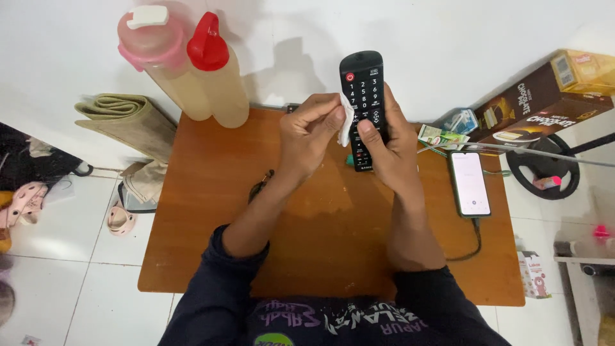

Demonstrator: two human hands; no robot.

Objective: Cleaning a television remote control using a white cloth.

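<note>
While right hand holds remote, two bottles of pale liquid

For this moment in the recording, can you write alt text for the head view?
A person's right hand holds a black remote control upright while the left hand presses a small white wipe against its buttons, above a low brown table. A lit phone lies to the right; two capped bottles stand at the far left corner.

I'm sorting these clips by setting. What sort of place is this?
Probably a room in a home: a low wooden table on a white tiled floor, small sandals beside it, and a remote control in the hands.
</note>
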